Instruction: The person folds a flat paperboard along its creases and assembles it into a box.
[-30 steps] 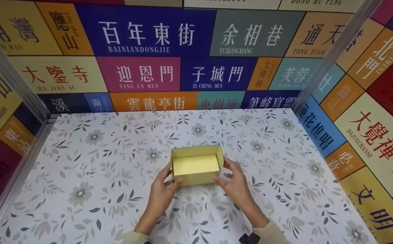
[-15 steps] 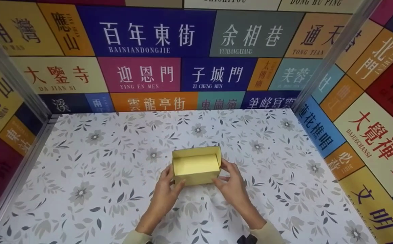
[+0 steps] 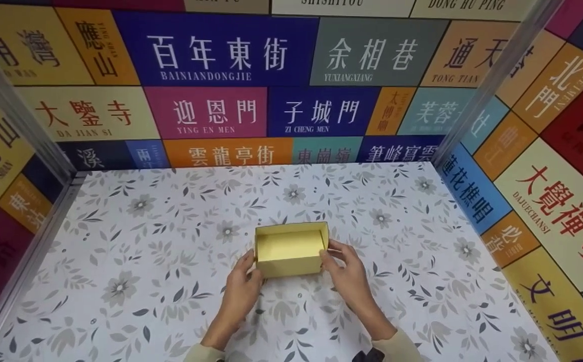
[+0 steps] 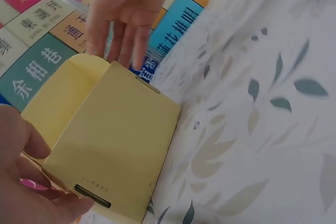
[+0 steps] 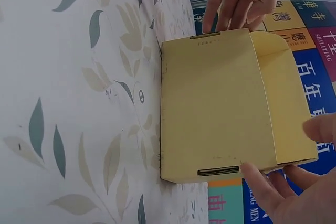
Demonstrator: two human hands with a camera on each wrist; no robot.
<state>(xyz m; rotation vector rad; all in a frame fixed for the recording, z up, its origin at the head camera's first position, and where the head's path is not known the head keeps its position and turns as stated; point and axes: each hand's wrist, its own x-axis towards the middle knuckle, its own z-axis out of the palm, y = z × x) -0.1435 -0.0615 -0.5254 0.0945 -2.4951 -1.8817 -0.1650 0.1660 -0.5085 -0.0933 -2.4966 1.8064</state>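
Observation:
A yellow cardboard box [image 3: 289, 267], open at the top, sits on the patterned tabletop between both hands. A brighter yellow panel [image 3: 291, 245] shows inside it; cannot tell whether it is the floor or a separate sheet. My left hand [image 3: 241, 289] is at the box's left end, fingertips touching near its front corner. My right hand [image 3: 348, 274] is at the right end, fingers fairly straight along it and the thumb by the rim. In the right wrist view the front wall [image 5: 215, 103] has a dark slot near each end. The back of the box is hidden.
The tabletop [image 3: 171, 301] has a white leaf-and-flower covering. Panels printed with colourful signs [image 3: 216, 50] stand at the back and both sides. Metal posts [image 3: 492, 85] mark the corners.
Both thumbs have moved from the box's front wall outward to its corners. The box has barely shifted.

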